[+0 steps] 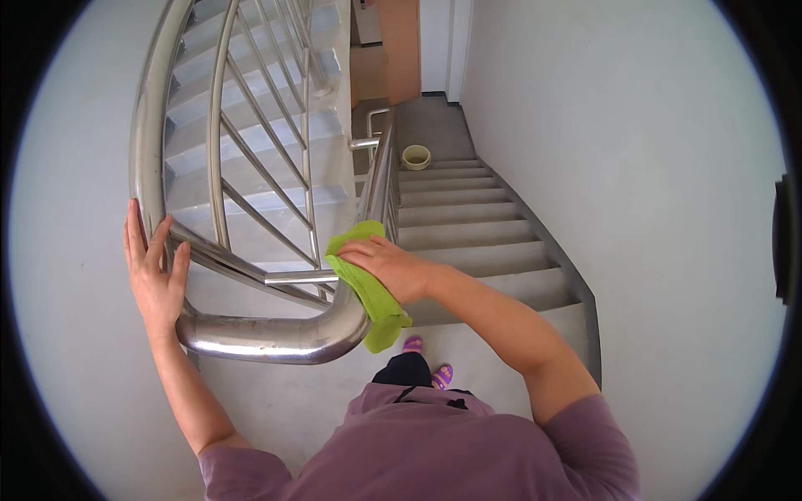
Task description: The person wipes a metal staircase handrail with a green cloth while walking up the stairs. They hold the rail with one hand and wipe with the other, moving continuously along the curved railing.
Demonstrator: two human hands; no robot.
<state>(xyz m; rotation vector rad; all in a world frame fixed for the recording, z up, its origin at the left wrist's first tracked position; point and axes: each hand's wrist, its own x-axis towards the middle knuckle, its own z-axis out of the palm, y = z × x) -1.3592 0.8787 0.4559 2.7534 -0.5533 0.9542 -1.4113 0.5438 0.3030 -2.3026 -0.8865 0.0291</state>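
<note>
My right hand [391,266] presses a bright green cloth [369,294] over the top of the metal handrail [269,338], just where the rail bends from the landing to the descending flight. The cloth drapes down the near side of the bend, and its lower end hangs loose. On the left, my left hand [153,269] rests against the rail where it turns up along the rising flight. Its fingers are spread and hold no cloth. Thin metal balusters [269,138] fill the frame between the two hands.
Concrete steps [470,225] lead down ahead on the right, beside a pale wall [626,156]. A cream bucket [416,157] stands near the bottom of that flight. Another flight [257,125] rises at left behind the balusters. An orange-brown door [401,50] is at the far end.
</note>
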